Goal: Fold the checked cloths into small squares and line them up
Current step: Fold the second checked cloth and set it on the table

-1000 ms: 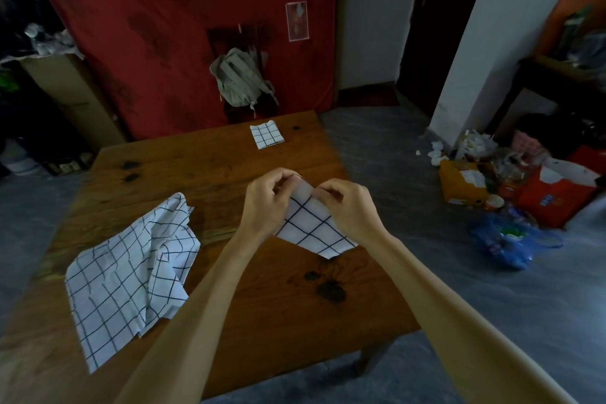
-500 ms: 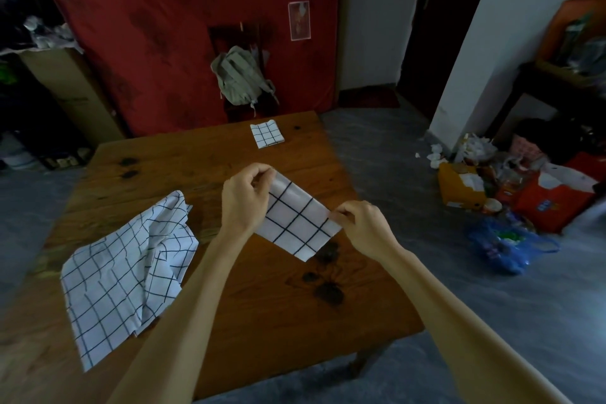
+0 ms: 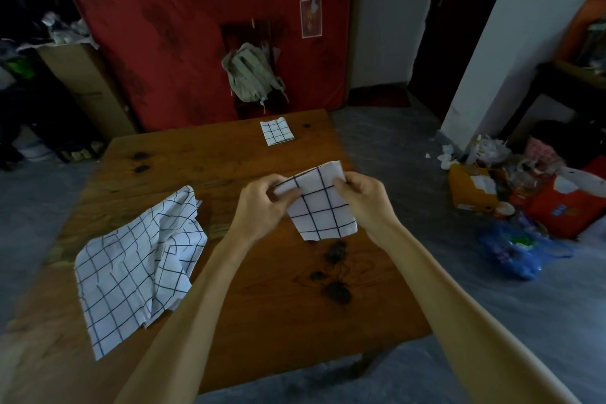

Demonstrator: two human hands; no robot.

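Checked cloths, three of them in view, white with dark grid lines. One is up in the air over the middle of the wooden table (image 3: 269, 298): the part-folded cloth (image 3: 319, 207), gripped from both sides. The left hand (image 3: 262, 207) pinches its upper left corner, fingers curled tight over the fabric, and the right hand (image 3: 364, 200) clamps the upper right edge, so the lower part hangs free above the tabletop. Off to the left, an unfolded cloth (image 3: 134, 266) lies rumpled and loose on the wood, one corner reaching the table's near left side. At the far end sits the folded square (image 3: 277, 132), small and flat, well apart from the other two.

The table itself is brown, grainy planks with several dark burn-like spots. Beyond it a wide red panel (image 3: 183, 23) leans at the wall, and one pale backpack (image 3: 251, 75) hangs on a dark chair just behind the table. The floor is grey. On the right, a heap of bags and boxes (image 3: 524, 200) crowds the floor by a white wall.
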